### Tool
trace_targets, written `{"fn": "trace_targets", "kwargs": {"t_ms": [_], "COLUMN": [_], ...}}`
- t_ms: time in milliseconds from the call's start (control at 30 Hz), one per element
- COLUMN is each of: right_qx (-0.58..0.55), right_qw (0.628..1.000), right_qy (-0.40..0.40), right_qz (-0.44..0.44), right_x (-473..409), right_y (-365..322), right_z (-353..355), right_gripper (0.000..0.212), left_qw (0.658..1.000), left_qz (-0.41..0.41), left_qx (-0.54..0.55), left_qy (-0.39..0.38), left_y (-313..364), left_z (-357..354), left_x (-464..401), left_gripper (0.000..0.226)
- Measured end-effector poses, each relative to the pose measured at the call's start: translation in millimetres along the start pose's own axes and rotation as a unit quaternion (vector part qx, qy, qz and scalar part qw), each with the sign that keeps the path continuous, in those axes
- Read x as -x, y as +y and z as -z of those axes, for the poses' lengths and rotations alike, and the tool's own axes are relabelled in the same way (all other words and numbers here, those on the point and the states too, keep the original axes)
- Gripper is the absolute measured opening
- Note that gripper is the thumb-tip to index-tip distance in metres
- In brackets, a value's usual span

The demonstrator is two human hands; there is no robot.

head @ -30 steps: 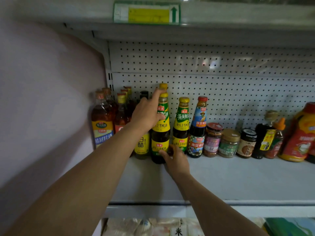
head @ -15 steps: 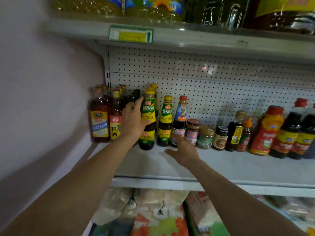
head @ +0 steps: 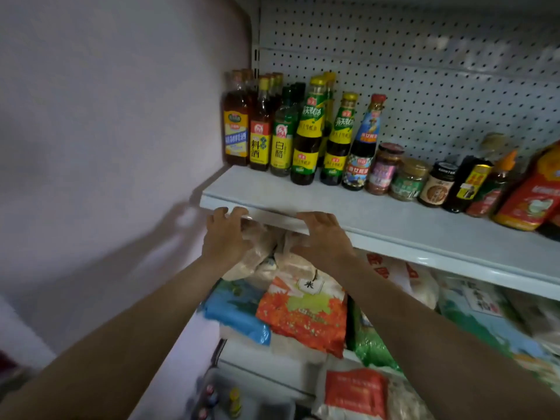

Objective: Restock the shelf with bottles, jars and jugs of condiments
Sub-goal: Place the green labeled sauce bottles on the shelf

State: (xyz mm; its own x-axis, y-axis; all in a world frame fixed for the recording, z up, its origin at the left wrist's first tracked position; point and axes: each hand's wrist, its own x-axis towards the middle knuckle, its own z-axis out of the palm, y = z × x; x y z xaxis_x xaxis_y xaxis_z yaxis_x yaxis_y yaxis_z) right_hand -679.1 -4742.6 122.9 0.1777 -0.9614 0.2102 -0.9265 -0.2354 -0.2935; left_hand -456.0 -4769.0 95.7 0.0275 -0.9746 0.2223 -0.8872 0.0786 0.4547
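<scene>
— Where are the hands?

— Both are in front of the shelf [head: 394,219], at its front edge. The left hand [head: 225,234] has its fingers loosely spread and slightly bent, tips at the lip. The right hand [head: 322,234] is just beside it, fingers relaxed, holding nothing.

— And the condiments?

— Standing along the back of the shelf, against the pegboard [head: 424,71]. At the far left, a brown cooking wine bottle [head: 236,128], then a red-labelled one [head: 260,137], a white vinegar bottle [head: 283,140], two green-and-yellow oyster sauce bottles [head: 307,134], and a blue-labelled bottle [head: 362,147].

— Jars?

— Three small jars [head: 409,180] just right of those, then dark bottles and a red jug [head: 533,192] at the picture's edge.

— Below the shelf?

— Bagged goods, among them an orange leaf-printed bag [head: 303,316]. The picture is blurred there.
</scene>
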Motion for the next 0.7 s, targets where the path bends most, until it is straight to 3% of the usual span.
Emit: {"fn": "trace_targets", "kwargs": {"t_ms": [167,300,467,700], "right_qx": [0.025,0.017,0.029,-0.015], "right_qw": [0.998,0.994,0.981,0.962], "right_qy": [-0.032,-0.104,-0.189,-0.274], "right_qz": [0.038,0.042,0.026,0.001], "right_x": [21,31,38,51], "right_y": [-20,-28,-31,-21], "right_z": [-59,-110,-172,-258], "right_gripper": [0.075,0.072,0.077,0.069], "left_qw": [0.998,0.995,0.984,0.964], "left_qz": [0.042,0.075,0.137,0.198], "left_qx": [0.006,-0.011,-0.013,0.015], "left_qy": [-0.045,-0.067,-0.116,-0.177], "left_y": [-46,-81,-123,-192], "left_z": [-29,-51,-81,-140], "left_x": [45,72,103,133], "left_gripper": [0.076,0.078,0.076,0.071]}}
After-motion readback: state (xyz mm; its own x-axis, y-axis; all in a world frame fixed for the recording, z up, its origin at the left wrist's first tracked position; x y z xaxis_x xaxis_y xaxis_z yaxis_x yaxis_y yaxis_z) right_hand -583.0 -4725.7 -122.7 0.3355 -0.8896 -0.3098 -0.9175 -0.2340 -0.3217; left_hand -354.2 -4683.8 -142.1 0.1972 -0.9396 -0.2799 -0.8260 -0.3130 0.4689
